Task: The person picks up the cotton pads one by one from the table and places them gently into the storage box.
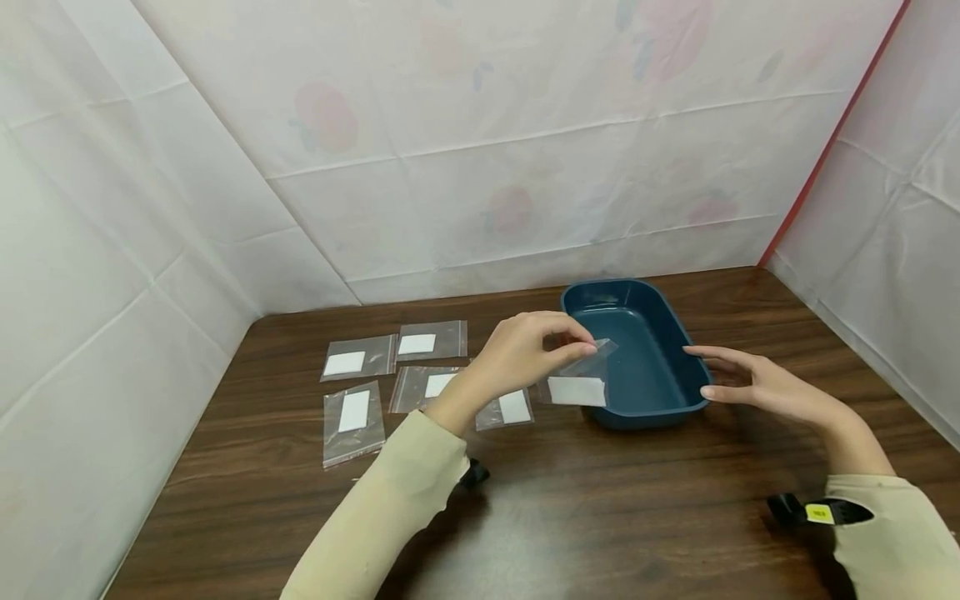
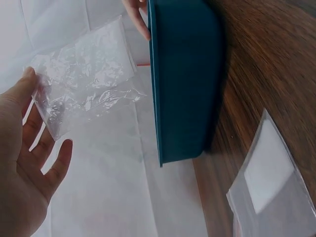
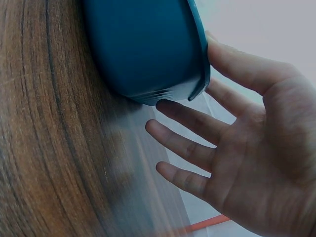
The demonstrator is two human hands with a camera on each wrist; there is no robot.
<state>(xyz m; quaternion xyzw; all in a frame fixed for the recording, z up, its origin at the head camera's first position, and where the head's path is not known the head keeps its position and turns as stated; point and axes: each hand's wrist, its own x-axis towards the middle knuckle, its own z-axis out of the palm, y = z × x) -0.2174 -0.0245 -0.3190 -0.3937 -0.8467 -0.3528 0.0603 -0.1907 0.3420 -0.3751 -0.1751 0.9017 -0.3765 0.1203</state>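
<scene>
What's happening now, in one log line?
left grip: pinches clear plastic bag, white insert inside | right grip: touches blue tub at rim | wooden table: more zip bags left of tub

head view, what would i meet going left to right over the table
Nearest flat bag → farthest flat bag → left hand → held bag → blue tub → right hand
</scene>
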